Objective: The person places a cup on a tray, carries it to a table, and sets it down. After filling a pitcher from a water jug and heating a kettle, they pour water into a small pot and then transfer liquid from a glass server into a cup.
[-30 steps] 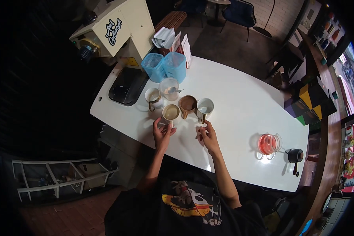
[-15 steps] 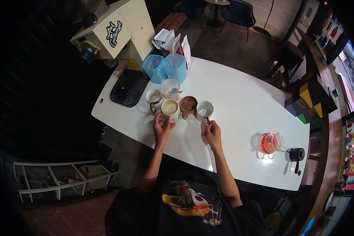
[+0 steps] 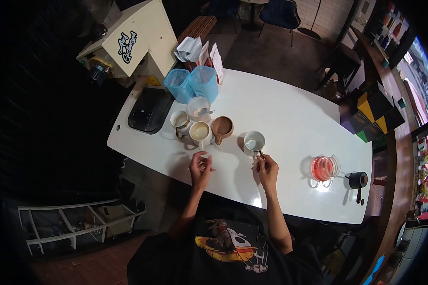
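My right hand [image 3: 268,169] grips the handle of a white mug [image 3: 255,141], which stands apart from the other cups on the white table. Nearer the table's front edge, my left hand [image 3: 201,167] is off the cups, its fingers loosely curled and apart with nothing in them. Just beyond it stands a cream mug [image 3: 200,134] with its handle toward me. A brown mug [image 3: 222,128] sits close on its right, and a white-and-brown mug [image 3: 179,120] on its left. Behind them is a clear plastic tub [image 3: 198,109] with a spoon in it.
Two blue plastic containers [image 3: 203,84] stand behind the cups, beside a cream-coloured machine [image 3: 133,42]. On the right are a glass server [image 3: 324,168] of red liquid and a black-and-wood portafilter-like tool [image 3: 358,180]. A colourful box [image 3: 372,114] stands at the far right edge.
My right hand has moved the white mug to the right and toward me, away from the brown mug. My left hand has let go of the cream mug and drawn back.
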Motion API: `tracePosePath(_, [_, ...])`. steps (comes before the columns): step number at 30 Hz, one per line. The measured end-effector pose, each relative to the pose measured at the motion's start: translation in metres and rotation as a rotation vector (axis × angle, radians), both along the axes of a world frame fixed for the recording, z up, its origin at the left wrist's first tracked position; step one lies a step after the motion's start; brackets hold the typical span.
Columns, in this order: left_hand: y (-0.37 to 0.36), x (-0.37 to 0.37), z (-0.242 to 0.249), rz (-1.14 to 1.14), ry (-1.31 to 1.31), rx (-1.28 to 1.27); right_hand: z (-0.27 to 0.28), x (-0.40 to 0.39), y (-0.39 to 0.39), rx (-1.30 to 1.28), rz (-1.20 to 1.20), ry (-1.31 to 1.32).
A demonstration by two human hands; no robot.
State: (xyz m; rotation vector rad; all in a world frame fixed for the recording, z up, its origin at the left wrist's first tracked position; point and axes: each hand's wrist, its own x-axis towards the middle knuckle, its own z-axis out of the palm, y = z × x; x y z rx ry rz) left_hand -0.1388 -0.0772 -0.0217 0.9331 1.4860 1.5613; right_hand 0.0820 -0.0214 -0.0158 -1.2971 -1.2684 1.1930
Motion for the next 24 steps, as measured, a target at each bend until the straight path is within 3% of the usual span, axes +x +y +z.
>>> tracePosePath(6, [0.010, 0.036, 0.015, -0.441, -0.025, -0.046, -0.005, 0.025, -0.028, -0.026, -0.019, -0.042])
tracePosePath(8, [0.020, 0.051, 0.022, -0.549, 0.197, 0.032, 0.004, 0.027, -0.039, -0.026, 0.035, -0.064])
tracePosePath(10, [0.033, 0.059, 0.010, -0.650, 0.198, 0.013, 0.013, 0.033, -0.048, -0.067, -0.012, -0.105])
tracePosePath(13, [0.050, 0.076, 0.007, -0.640, 0.363, 0.157, 0.013, 0.048, -0.062, -0.025, -0.116, -0.146])
tracePosePath(16, [0.071, 0.090, -0.008, -0.749, 0.262, 0.292, 0.010, 0.066, -0.083, -0.020, -0.284, -0.173])
tracePosePath(21, [0.099, 0.105, -0.021, -0.790, 0.221, 0.275, 0.013, 0.088, -0.124, -0.092, -0.573, -0.159])
tracePosePath(24, [0.103, 0.119, -0.004, -0.767, 0.226, 0.266, 0.008, 0.093, -0.135, -0.061, -0.754, -0.212])
